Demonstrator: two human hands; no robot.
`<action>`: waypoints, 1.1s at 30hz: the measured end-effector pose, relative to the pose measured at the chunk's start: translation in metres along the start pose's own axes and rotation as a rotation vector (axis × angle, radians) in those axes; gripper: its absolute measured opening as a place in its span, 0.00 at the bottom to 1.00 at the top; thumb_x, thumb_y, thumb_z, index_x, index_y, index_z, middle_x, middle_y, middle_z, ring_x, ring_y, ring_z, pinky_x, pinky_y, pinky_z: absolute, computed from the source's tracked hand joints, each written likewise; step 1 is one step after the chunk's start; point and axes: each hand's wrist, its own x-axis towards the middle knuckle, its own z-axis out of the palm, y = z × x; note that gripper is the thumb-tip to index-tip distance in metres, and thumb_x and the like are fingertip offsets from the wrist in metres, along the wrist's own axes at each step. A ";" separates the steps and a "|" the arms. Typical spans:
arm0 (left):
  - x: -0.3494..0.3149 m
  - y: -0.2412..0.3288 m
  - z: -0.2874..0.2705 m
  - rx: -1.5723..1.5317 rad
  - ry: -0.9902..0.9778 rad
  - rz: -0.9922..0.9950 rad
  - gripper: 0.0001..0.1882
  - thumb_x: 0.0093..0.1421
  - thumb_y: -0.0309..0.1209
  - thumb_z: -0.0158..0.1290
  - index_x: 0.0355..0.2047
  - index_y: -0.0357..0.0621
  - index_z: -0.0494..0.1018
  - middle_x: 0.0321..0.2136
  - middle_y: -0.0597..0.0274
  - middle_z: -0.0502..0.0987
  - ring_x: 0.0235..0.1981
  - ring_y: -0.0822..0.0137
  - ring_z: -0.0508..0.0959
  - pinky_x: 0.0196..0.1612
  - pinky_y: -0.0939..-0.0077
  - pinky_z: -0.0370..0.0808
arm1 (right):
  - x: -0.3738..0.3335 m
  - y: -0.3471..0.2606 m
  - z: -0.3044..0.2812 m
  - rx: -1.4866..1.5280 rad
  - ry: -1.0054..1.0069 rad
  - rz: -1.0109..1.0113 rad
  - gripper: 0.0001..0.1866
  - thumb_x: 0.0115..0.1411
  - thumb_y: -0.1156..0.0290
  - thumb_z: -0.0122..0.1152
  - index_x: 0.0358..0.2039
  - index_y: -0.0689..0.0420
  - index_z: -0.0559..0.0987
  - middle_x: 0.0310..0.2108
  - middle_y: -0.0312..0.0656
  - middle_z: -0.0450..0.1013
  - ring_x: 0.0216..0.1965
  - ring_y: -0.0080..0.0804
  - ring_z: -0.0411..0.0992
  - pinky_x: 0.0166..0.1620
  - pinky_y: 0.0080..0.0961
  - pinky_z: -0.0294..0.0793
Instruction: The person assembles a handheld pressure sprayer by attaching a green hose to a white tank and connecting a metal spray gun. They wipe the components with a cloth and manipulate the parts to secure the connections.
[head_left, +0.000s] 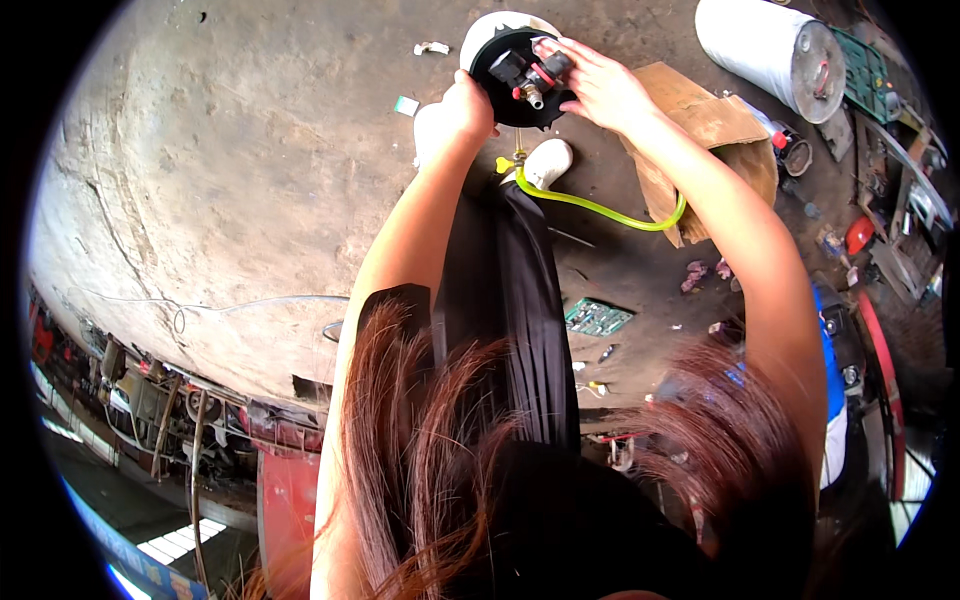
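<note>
Out at arm's length, at the top of the head view, I hold a round white container [498, 24] with a wide black lid [487, 60]. Dark fittings with red rings and a metal nozzle [535, 99] stick up from the lid's middle. My left hand [466, 108] is closed on the lid's left rim. My right hand [603, 88] grips the right side, its fingers along the far edge beside the fittings and its thumb nearer me. Below the container, a yellow-green hose [600, 213] with a yellow valve [505, 164] runs right.
My white shoe [550, 160] stands by the valve. A torn cardboard box [725, 130] lies under my right forearm. Beyond it are a white cylinder [770, 55] and a green crate [862, 75]. A circuit board [598, 317] and small scraps lie on the stained floor.
</note>
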 end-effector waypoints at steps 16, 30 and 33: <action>-0.010 0.014 -0.012 0.073 -0.114 -0.132 0.26 0.48 0.25 0.61 0.42 0.34 0.59 0.32 0.43 0.79 0.39 0.50 0.79 0.42 0.63 0.75 | -0.006 -0.035 0.011 -0.035 -0.204 0.238 0.34 0.62 0.44 0.40 0.53 0.62 0.70 0.53 0.43 0.67 0.63 0.30 0.54 0.69 0.33 0.34; -0.028 0.022 -0.011 0.151 0.018 -0.067 0.17 0.63 0.40 0.39 0.40 0.38 0.68 0.31 0.45 0.78 0.36 0.46 0.78 0.42 0.57 0.73 | 0.007 -0.122 0.008 1.398 0.328 1.189 0.11 0.55 0.76 0.58 0.40 0.62 0.76 0.28 0.50 0.76 0.30 0.37 0.77 0.33 0.29 0.74; -0.025 -0.018 0.032 0.065 0.221 0.068 0.17 0.63 0.38 0.41 0.42 0.37 0.67 0.30 0.45 0.77 0.31 0.43 0.78 0.41 0.57 0.73 | 0.005 -0.137 0.011 1.741 0.617 1.331 0.11 0.58 0.78 0.54 0.42 0.67 0.74 0.33 0.45 0.76 0.30 0.27 0.76 0.36 0.22 0.76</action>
